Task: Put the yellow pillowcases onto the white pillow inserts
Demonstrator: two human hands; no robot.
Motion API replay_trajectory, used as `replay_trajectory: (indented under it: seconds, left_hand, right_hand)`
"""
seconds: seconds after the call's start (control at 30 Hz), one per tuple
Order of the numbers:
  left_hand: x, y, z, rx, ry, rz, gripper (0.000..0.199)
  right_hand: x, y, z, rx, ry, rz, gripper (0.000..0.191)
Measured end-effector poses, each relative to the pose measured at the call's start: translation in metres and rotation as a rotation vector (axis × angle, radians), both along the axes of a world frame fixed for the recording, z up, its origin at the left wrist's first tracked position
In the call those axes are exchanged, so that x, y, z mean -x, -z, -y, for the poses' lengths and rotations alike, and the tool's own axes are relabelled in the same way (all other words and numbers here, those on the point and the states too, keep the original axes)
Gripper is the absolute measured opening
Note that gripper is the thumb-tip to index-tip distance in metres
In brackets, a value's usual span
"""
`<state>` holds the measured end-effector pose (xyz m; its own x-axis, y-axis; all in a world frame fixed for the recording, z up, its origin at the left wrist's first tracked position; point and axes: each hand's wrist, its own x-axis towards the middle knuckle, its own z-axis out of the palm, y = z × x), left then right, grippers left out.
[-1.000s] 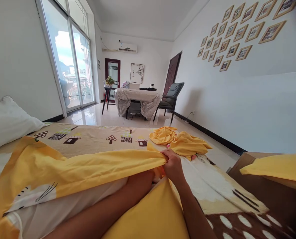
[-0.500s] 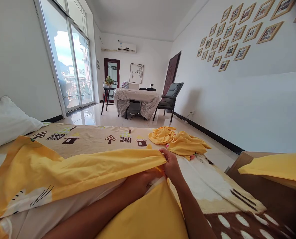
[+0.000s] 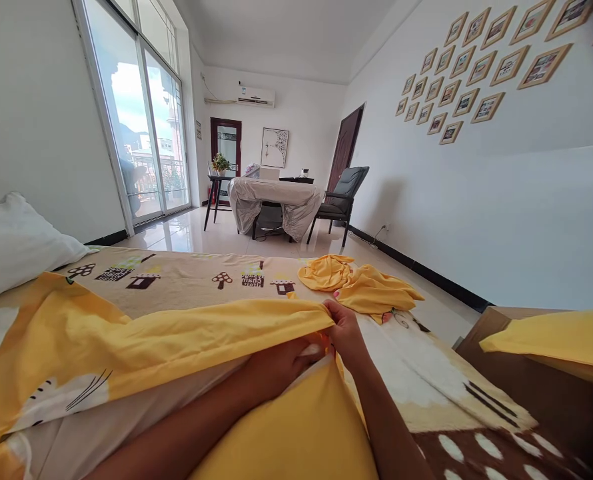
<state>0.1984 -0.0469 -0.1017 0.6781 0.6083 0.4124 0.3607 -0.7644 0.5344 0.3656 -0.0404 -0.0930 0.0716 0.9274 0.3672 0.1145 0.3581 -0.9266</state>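
Observation:
A large yellow cover [image 3: 176, 333] with a white cat print stretches across the bed, its pale lining showing near me. My right hand [image 3: 345, 331] pinches the cover's right corner from above. Beneath the raised edge, my left hand [image 3: 289, 360] reaches in beside it, fingers bent together at the same corner; part of it lies in shadow under the fabric, and what it grips there is too hidden to name. Between my forearms, a smooth yellow part of fabric [image 3: 296, 427] bulges toward me.
A crumpled yellow cloth [image 3: 376, 288] lies beyond my hands on the patterned blanket [image 3: 176, 273]. At the left is a white pillow [image 3: 21, 247]. Another yellow cloth [image 3: 556, 340] drapes over a brown box [image 3: 506, 380] at the right. A covered table [image 3: 276, 193] and chair [image 3: 344, 197] stand behind.
My left hand has shifted slightly at the corner, and more of its thumb side shows. My right hand keeps its pinch on the cover.

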Motion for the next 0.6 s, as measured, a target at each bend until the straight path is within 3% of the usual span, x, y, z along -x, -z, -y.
replay_trajectory:
  seconds: [0.1,0.2,0.3,0.6]
  left_hand:
    - [-0.002,0.001,0.005,-0.287,0.081,-0.126,0.027]
    - [-0.004,0.003,0.007,-0.466,0.08,-0.202,0.03]
    - [-0.004,0.005,0.008,-0.517,0.053,-0.23,0.029]
    - [-0.01,0.025,0.008,-0.633,-0.273,-0.232,0.026]
  right_hand:
    - [0.002,-0.002,0.002,-0.032,0.039,0.052,0.005]
    - [0.002,-0.003,0.004,-0.06,0.071,0.126,0.002]
    - [-0.001,-0.001,0.003,-0.056,0.106,0.207,0.003]
    - [-0.015,0.002,-0.002,-0.08,0.135,0.432,0.018]
